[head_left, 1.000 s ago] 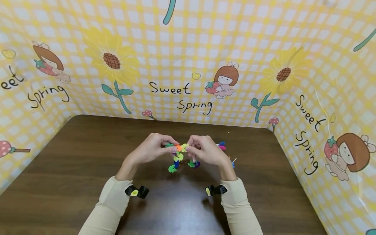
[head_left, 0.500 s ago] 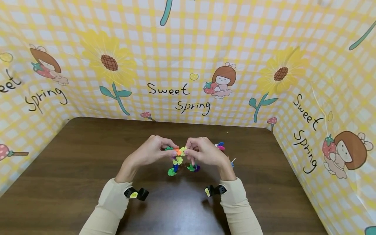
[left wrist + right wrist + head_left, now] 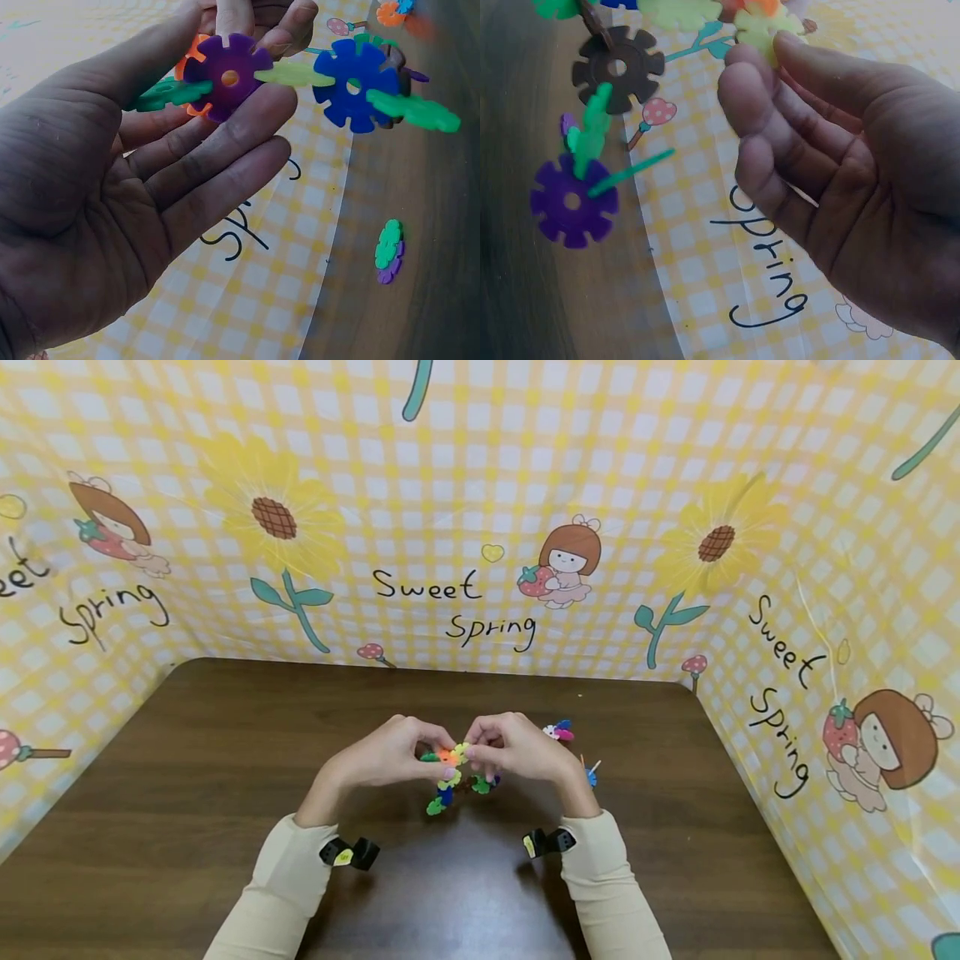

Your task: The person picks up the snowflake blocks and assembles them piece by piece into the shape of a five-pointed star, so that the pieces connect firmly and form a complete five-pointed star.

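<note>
Behind & at both sides: yellow-check cloth point(image 3: 337, 493). In front of that, brown worktop point(image 3: 135, 852). Above worktop, approx. centre: L hand point(image 3: 386, 756) & R hand point(image 3: 527, 750), face to face, fingertips near each other. L: nearly closed, w/ orange disc point(image 3: 447, 757) pinched btwn thumb & fingers, outer fingers fairly straight. R: nearly closed too, w/ yellow disc point(image 3: 759, 31) pinched btwn thumb & index, other fingers loosely bent.

Under hands: chain point(image 3: 446, 796), w/ long axis down from L fingertips towards wearer & slightly L, to green disc point(image 3: 435, 807) at near end. 2nd branch under R hand, w/ brown disc point(image 3: 604, 79) in it. On worktop or just over it: can't tell. Well apart, past R hand: pink/blue cluster point(image 3: 560, 733). By R wrist: small blue pc. point(image 3: 592, 779).

Key relation: yellow disc btwn both hands, just R of orange disc & a bit higher in head view; R hand nearer to yellow, L hand nearer to orange. Line through pair approx. L–R, i.e. hand to hand, across chain's axis. Slotted together or only overlapping: can't tell. Close by L fingers, in L wrist view: purple disc point(image 3: 211, 81), in front of orange.
</note>
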{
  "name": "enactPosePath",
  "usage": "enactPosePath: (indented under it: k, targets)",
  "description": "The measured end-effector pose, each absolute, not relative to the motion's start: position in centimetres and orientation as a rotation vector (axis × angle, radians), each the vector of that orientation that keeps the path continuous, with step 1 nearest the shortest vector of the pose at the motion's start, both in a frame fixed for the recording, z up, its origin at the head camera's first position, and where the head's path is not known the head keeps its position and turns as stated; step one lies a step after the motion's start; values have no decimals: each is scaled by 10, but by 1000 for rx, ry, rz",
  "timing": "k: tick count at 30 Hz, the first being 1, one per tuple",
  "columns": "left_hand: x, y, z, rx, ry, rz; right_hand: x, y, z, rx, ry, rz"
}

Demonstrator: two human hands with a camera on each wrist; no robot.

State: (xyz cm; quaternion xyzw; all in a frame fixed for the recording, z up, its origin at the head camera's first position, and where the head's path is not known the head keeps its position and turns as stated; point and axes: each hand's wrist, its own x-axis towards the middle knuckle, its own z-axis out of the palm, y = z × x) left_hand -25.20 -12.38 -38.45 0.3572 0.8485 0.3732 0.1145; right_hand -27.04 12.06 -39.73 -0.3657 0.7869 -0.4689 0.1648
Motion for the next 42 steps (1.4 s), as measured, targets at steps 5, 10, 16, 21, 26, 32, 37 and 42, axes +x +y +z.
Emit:
enactPosePath:
  k: [5, 10, 16, 21, 26, 32, 37, 42]
  targets:
    - [-253, -125, -385, 1040, 2471, 1101, -275, 129, -399, -1051, 2300, -1284]
    - [-253, -128, -385, 1050, 2415, 1094, -282, 144, -404, -970, 2423, -1246]
    - [-253, -129, -387, 1049, 2368, 1082, -290, 164, -411, -840, 2598, -1238]
    - [-253, -130, -386, 1044, 2377, 1059, -296, 175, -424, -700, 2786, -1235]
    - [-253, -130, -387, 1064, 2387, 1032, -301, 181, -438, -439, 2951, -1142]
    - [-253, -130, -385, 1052, 2369, 1050, -304, 188, -445, -204, 2983, -880]
    - [-253, -131, -385, 1046, 2370, 1043, -304, 190, -450, -259, 2909, -798]
    - [-252, -131, -385, 1039, 2341, 1069, -303, 184, -449, -255, 2817, -856]
